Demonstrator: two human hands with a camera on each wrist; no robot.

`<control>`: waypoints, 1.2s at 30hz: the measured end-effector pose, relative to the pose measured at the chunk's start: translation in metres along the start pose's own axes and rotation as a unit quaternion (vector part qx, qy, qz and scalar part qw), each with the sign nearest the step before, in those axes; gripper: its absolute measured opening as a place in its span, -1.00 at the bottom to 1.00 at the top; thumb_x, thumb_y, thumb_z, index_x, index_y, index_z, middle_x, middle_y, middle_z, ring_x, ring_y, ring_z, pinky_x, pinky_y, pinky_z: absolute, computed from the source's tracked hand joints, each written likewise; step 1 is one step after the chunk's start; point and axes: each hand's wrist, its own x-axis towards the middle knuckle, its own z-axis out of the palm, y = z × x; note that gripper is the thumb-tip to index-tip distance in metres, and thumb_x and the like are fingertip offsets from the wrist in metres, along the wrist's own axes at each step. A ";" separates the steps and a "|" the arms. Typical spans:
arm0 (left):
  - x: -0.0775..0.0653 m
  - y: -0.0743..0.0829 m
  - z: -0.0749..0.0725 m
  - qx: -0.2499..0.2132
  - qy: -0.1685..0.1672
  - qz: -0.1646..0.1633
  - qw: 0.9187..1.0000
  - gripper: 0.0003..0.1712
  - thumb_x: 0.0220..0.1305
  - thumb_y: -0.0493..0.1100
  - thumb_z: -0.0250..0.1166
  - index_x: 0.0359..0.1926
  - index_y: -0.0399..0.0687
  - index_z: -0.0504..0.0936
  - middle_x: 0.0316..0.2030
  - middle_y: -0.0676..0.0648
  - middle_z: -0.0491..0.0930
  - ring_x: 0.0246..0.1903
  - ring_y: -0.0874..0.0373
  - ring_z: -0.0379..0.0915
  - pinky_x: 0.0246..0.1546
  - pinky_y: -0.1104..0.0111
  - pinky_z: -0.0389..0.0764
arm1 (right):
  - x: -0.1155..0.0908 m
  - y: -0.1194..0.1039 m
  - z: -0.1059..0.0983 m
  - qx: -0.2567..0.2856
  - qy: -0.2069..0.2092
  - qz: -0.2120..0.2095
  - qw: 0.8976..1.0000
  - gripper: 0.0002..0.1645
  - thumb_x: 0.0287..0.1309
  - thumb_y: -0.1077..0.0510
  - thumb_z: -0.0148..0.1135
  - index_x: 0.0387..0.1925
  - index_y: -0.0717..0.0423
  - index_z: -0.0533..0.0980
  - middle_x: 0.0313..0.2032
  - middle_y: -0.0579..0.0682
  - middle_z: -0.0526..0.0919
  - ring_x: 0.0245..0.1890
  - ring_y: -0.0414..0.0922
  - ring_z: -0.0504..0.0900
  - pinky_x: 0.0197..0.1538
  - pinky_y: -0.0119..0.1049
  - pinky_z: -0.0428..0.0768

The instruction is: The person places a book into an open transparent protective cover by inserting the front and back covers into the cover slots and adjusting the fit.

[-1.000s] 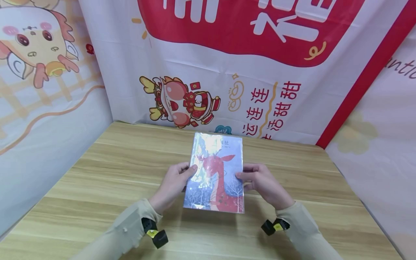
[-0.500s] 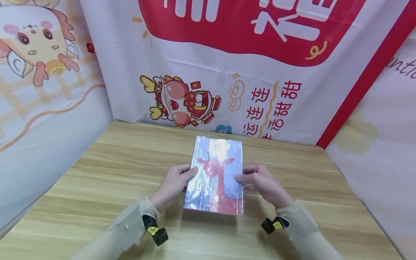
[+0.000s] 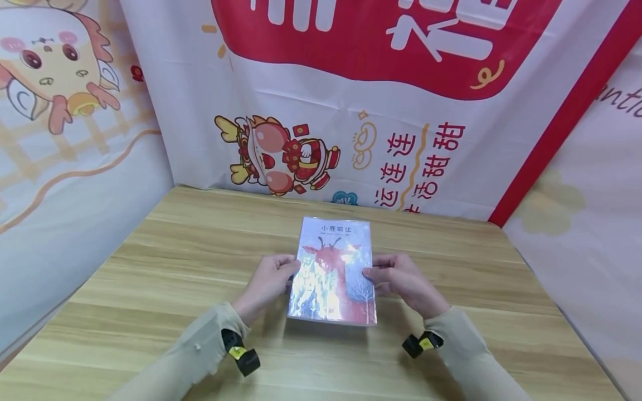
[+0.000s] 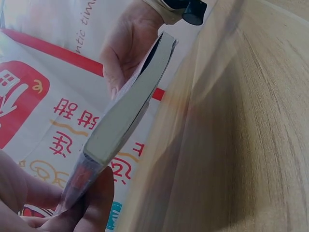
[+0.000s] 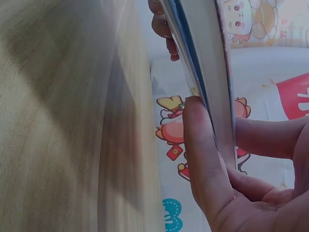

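A book (image 3: 331,273) with a glossy blue cover and a pink deer on it is held up over the middle of the table, its front facing the head camera. My left hand (image 3: 270,283) grips its left edge near mid-height, thumb on the cover and fingers behind. On the opposite edge my right hand (image 3: 403,281) pinches it the same way. In the left wrist view the pale page block of the book (image 4: 128,104) shows, slightly bowed. The right wrist view has the book (image 5: 207,53) edge-on between thumb and fingers.
The wood-grain table (image 3: 150,278) spreads out below the hands. A white and red printed cloth (image 3: 301,83) hangs along its back edge, with pale patterned cloths on the left and right sides. A black wrist camera (image 3: 248,362) sits on the left wrist.
The book's top edge has dropped in the head view, tilting it back a little; the glare has slid down the cover and the title now shows. Both hands keep their hold.
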 end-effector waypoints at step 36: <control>0.010 -0.015 -0.001 0.017 0.000 -0.042 0.999 -0.59 0.32 -0.40 0.16 0.16 -0.52 0.46 -0.13 -0.28 0.64 -0.17 -0.03 0.63 -0.18 0.24 0.69 | 0.012 0.015 -0.011 -0.005 -0.055 0.035 0.998 -0.54 0.17 0.40 0.24 0.11 0.50 0.47 -0.09 0.25 0.64 -0.11 0.07 0.66 -0.04 -0.11 0.66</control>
